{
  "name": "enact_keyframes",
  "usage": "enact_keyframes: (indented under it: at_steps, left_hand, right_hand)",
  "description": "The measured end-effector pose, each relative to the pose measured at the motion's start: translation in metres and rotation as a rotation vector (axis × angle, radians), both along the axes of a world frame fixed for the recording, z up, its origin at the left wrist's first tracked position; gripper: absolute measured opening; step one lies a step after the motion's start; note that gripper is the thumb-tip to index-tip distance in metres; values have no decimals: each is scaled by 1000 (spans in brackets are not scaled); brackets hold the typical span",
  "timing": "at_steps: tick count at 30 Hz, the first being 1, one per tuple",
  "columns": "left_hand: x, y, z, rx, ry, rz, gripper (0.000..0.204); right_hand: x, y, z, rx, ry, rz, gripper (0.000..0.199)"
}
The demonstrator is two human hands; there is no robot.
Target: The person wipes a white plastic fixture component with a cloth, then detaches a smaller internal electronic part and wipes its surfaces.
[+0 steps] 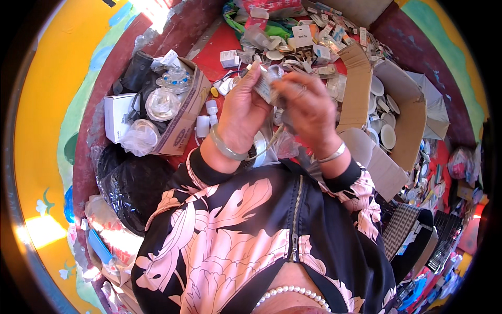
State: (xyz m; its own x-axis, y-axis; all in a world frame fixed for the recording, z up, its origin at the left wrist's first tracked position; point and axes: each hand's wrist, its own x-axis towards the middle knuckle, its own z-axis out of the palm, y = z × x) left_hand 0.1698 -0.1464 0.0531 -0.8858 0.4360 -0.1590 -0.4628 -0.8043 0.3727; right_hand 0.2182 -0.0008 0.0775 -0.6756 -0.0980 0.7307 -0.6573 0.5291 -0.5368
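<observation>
My left hand is closed on a small pale block-shaped item with print on its face, its thumb pointing up along one side. Beside it my right hand is curled and a little blurred, its fingers gripping a crumpled grey cloth against the item. Part of the item is hidden behind the fingers and cloth. Under the hands lie a white round fitting with a cable and a clear plastic bag.
A cardboard box with wrapped round lamp parts stands at the left, above a black plastic bag. At the right, an open carton holds white discs. Small boxes and loose fittings pile up on the red surface at the far side.
</observation>
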Motion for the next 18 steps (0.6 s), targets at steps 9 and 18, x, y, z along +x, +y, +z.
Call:
enact_keyframes:
  at_steps: [9,18]
  left_hand:
    - [-8,-13,-14,-29,-152,122,23]
    - [-3,-9,-8,-117,41,143,33]
  right_hand:
    - [8,41,-57,-43,-423,-115,32]
    - [5,26,-8,-301,-402,-59,36]
